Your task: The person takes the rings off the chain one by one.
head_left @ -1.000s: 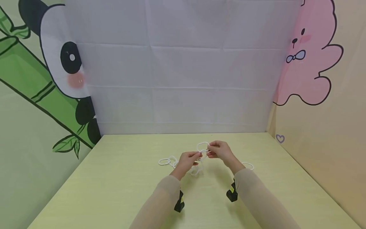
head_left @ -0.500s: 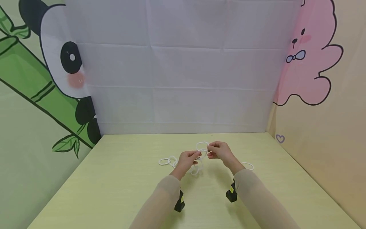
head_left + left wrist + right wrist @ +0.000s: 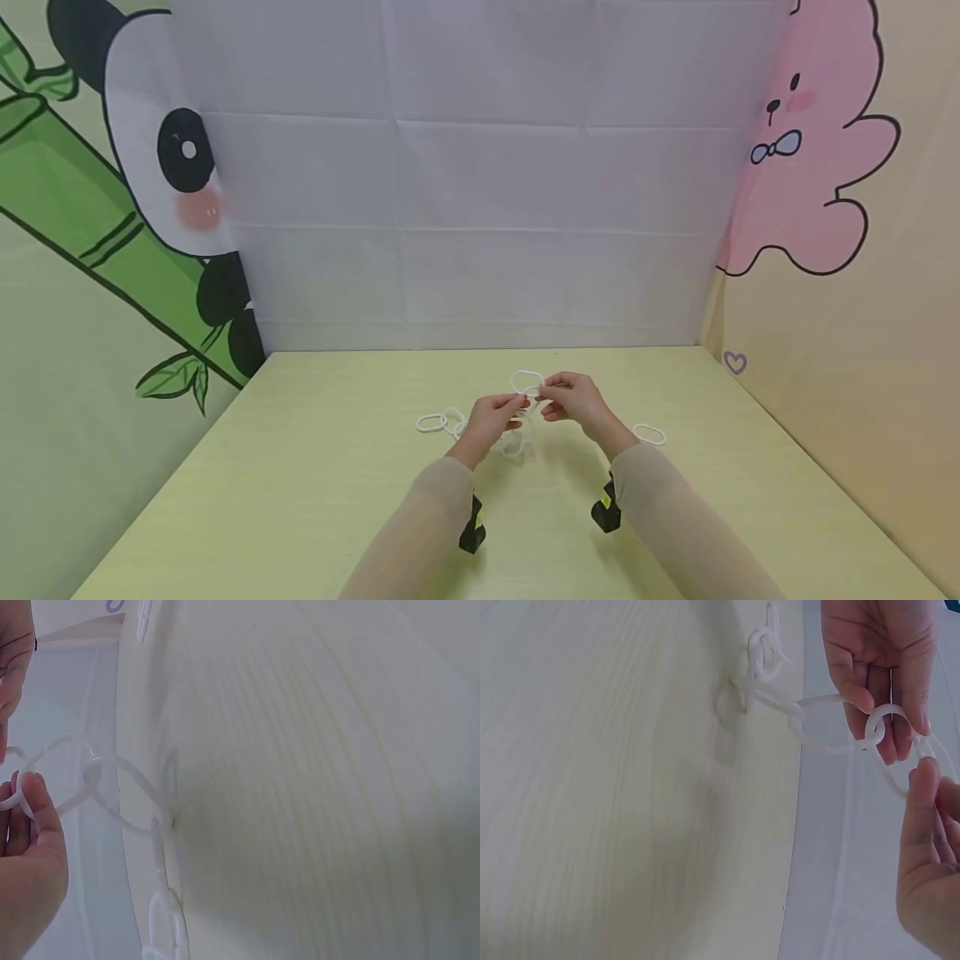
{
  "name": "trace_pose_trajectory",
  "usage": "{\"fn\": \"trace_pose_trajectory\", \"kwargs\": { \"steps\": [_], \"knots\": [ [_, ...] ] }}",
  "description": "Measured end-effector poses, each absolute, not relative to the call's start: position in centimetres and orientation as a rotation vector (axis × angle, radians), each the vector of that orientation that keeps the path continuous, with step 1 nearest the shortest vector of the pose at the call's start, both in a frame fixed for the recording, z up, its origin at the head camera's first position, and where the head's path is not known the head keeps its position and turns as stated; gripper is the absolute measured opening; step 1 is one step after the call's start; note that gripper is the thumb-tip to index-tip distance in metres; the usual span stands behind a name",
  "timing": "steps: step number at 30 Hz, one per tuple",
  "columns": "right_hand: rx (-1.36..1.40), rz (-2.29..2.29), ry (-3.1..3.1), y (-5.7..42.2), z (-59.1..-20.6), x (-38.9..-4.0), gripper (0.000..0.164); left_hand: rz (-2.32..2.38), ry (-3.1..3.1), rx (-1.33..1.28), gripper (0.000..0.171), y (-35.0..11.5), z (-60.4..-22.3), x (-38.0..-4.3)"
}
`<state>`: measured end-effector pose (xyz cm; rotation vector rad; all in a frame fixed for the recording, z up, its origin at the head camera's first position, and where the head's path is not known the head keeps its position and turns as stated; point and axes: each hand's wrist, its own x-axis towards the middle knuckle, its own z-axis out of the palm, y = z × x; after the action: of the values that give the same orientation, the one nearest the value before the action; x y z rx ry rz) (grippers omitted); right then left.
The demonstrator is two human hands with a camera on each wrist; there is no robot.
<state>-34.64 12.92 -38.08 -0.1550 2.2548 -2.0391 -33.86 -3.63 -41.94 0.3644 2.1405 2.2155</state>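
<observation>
Joining: apparently the step in hand, with an upper link [image 3: 527,372] held at the end of a hanging chain [image 3: 91,771] above the pale counter [image 3: 300,500].

Upper link: white, oval, raised between the two hands; whether it already passes through its neighbour is hidden by the fingers.

Left-hand grip [image 3: 491,419]: thumb and fingers pinched on the end of the hanging chain.

Right-hand grip [image 3: 585,404]: pinched on the upper link, just beside the left-hand grip.

Hanging chain: interlocked white links, descending from the left-hand grip to the counter.

Resting links [image 3: 430,430]: on the counter, left of the left hand; they seem to continue the hanging chain.

Loose link [image 3: 647,426]: flat on the counter beyond the right forearm, well apart from the chain.

Link opening: too small to make out; it is best turned toward the meeting point before any pressure is applied.

Division of work: the left-hand grip should serve as a steady anchor, the right-hand grip alone turning and feeding its link.

Pressure: light and close to the crossing, since so thin a link would probably flex or slip.

Slack: best left in the hanging chain, lest its pull twist the join.
</observation>
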Motion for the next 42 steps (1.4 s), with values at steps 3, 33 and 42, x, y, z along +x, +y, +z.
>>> {"fn": "trace_pose_trajectory", "kwargs": {
  "steps": [3,33,42],
  "knots": [
    [-0.175,-2.027,2.250,12.8,-38.2,-34.7,0.017,2.222,2.137,0.355,0.032,-3.6,-42.0,-33.9],
    [-0.175,-2.041,2.198,12.7,-38.1,-34.4,0.020,2.240,2.139,0.347,0.028,-3.7,-39.6,-31.7],
    [-0.167,-2.045,2.191,12.8,-38.2,-34.6,0.021,2.160,2.252,0.319,0.028,-3.7,-39.2,-31.5]
  ]
}}
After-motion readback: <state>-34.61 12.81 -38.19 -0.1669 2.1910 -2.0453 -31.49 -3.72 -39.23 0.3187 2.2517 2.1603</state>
